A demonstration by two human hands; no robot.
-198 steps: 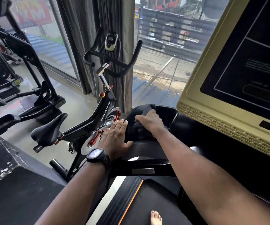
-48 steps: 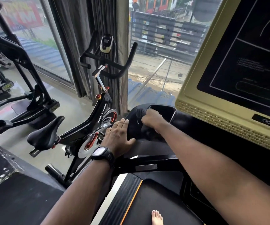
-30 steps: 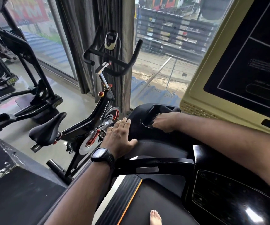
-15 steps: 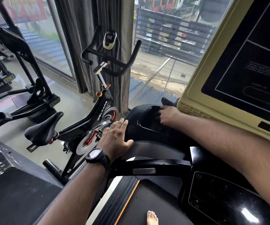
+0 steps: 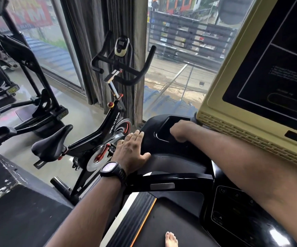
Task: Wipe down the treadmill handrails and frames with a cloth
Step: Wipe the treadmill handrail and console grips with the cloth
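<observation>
My left hand (image 5: 131, 152) lies flat, fingers straight, on the left shoulder of the black treadmill housing (image 5: 149, 138). My right hand (image 5: 180, 131) is curled into a fist inside the glossy recessed tray (image 5: 163, 132) at the housing's top. It grips a dark grey cloth (image 5: 195, 118), which is mostly hidden; only a corner shows beside the yellow console frame (image 5: 233, 138). A black handrail bar (image 5: 178, 179) runs crosswise below both hands.
A black spin bike (image 5: 97, 134) stands just left of the treadmill, with more gym machines (image 5: 37, 97) behind it. The large console screen (image 5: 277, 68) fills the right. Below are the treadmill belt (image 5: 172, 216), a glossy control panel (image 5: 233, 209) and a bare foot (image 5: 170, 239).
Over the last second my right hand has shifted slightly within the far right corner of the tray, cloth still gripped. My left hand has stayed flat in the same place.
</observation>
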